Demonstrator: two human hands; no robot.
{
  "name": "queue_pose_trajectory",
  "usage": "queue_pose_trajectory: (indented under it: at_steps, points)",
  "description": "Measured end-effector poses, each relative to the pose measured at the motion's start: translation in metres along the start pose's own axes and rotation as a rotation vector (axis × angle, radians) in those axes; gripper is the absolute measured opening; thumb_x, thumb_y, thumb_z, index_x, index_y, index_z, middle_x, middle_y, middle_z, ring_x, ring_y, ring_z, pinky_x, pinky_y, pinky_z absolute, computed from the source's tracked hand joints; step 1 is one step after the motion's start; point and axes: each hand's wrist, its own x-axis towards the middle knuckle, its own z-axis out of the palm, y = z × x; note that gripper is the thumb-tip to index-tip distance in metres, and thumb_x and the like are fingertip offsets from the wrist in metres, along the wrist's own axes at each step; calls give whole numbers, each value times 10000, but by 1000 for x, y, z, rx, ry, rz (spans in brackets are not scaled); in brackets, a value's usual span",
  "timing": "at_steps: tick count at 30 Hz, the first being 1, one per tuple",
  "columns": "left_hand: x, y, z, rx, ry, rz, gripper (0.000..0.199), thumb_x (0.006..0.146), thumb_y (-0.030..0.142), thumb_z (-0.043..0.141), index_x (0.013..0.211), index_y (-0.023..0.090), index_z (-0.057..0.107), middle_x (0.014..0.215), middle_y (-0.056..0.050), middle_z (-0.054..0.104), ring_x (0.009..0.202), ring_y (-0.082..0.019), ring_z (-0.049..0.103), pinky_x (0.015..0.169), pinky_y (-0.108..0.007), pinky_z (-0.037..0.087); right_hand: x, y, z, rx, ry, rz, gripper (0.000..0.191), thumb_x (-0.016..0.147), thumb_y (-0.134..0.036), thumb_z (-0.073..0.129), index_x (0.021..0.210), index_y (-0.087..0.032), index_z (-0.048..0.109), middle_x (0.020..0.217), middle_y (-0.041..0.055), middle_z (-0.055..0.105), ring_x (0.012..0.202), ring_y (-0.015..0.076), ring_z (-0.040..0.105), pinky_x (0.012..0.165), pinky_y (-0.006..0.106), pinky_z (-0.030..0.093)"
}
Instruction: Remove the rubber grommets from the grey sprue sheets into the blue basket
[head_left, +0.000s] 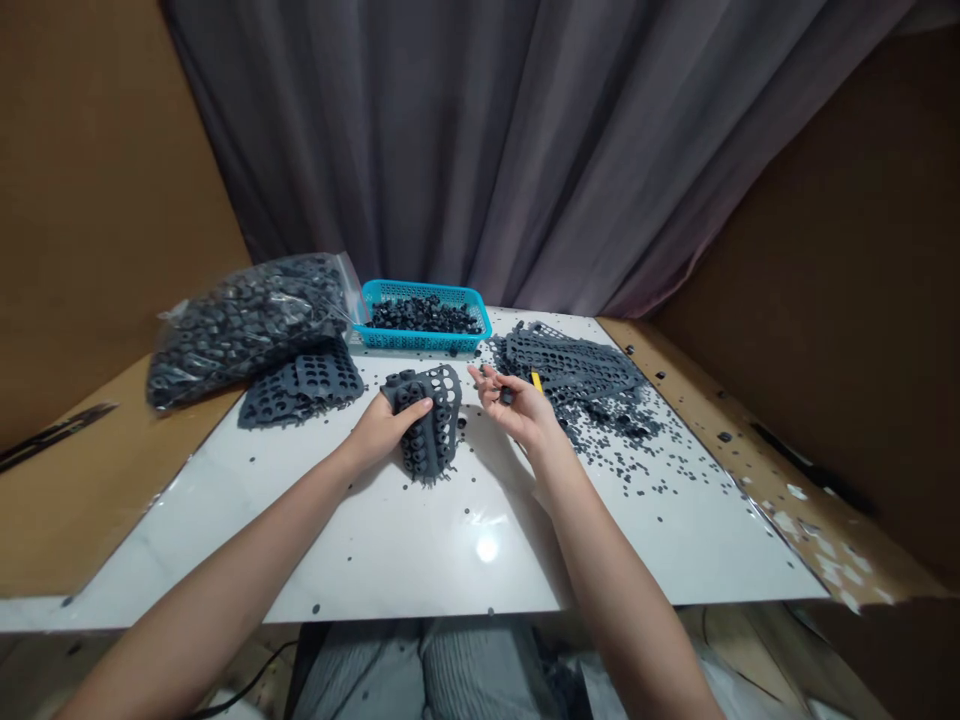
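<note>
My left hand [386, 425] is wrapped round the left side of a dark grey rubber sheet [427, 430], its thumb pressed across the front. Rows of round pieces stand out from the sheet, and open holes show along its upper right. To the right of the sheet, my right hand [517, 405] is turned palm up with curled fingers, holding a small black piece [506, 396]. A bit of yellow [537, 382] shows just behind this hand; what it belongs to is hidden.
A blue basket [427, 343] of black pieces stands at the back. A filled clear bag [247, 325] lies at left above perforated sheets [300, 388]. More perforated sheets [574, 362] and scattered dark bits [637, 460] cover the right side of the white table [420, 560].
</note>
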Motion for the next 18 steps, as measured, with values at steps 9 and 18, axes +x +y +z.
queue_pose_trajectory:
  at_steps: [9, 18]
  points:
    - [0, 1, 3, -263, 71, -164, 368, 659, 376, 712, 929, 142, 624, 697, -50, 692, 633, -196, 649, 653, -337, 515, 110, -56, 93, -339, 191, -235, 221, 850, -278, 380, 922, -172, 559, 849, 77, 600, 809, 182, 590, 731, 405, 514]
    - [2, 3, 1, -331, 81, -135, 407, 648, 360, 728, 988, 154, 644, 901, -80, 720, 868, -220, 657, 817, -328, 490, 95, -35, 100, -911, -137, -556, 327, 757, -454, 508, 1009, -268, 603, 1139, 40, 600, 1143, 270, 461, 986, 567, 244]
